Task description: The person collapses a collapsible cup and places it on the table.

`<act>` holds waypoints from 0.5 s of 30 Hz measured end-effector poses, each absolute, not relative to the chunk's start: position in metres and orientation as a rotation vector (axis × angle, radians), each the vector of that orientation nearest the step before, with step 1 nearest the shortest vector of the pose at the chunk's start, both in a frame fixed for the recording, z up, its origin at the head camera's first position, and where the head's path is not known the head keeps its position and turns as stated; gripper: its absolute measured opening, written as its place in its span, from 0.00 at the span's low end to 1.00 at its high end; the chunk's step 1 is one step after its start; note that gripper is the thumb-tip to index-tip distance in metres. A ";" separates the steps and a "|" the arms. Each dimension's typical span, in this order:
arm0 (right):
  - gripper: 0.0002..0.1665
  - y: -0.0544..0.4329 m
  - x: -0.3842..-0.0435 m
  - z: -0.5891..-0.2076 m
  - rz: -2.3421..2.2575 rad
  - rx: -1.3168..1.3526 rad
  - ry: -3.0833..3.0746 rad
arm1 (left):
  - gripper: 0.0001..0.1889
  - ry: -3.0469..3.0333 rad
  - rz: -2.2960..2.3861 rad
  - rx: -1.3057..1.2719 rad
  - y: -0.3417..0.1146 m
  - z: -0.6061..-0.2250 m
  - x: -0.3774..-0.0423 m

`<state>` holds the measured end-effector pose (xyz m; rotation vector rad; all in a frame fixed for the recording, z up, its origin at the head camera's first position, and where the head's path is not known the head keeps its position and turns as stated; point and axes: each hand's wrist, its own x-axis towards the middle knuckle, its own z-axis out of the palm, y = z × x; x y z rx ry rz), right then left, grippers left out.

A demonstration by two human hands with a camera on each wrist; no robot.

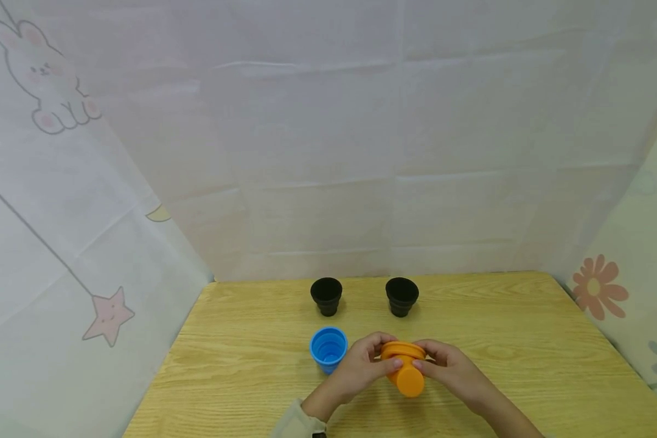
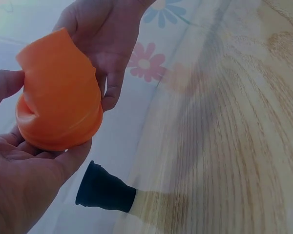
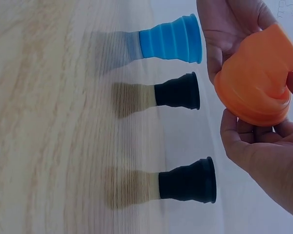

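An orange collapsible cup point(image 1: 409, 380) is held above the table between both hands, its base tilted toward me and its wall partly folded in. My left hand point(image 1: 365, 369) grips its rim from the left, thumb pressed on the side. On the other side my right hand point(image 1: 453, 372) grips the rim the same way. In the left wrist view the orange cup point(image 2: 58, 92) looks dented under the left thumb. The right wrist view shows creased wall on the orange cup point(image 3: 259, 73) near the rim. Just left of my left hand stands a blue collapsible cup point(image 1: 328, 348), upright.
Two black collapsible cups stand upright at the back of the wooden table point(image 1: 224, 365), a left black cup point(image 1: 326, 297) and a right black cup point(image 1: 402, 297). Behind the table hangs a pale cloth point(image 1: 317, 152); printed cloth also lines both sides.
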<state>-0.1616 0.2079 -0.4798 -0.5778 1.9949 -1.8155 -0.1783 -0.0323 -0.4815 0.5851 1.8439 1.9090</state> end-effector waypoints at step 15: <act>0.21 0.200 -0.160 -0.480 -1.768 -0.559 2.113 | 0.15 1.873 1.914 0.516 -0.028 -0.477 -0.178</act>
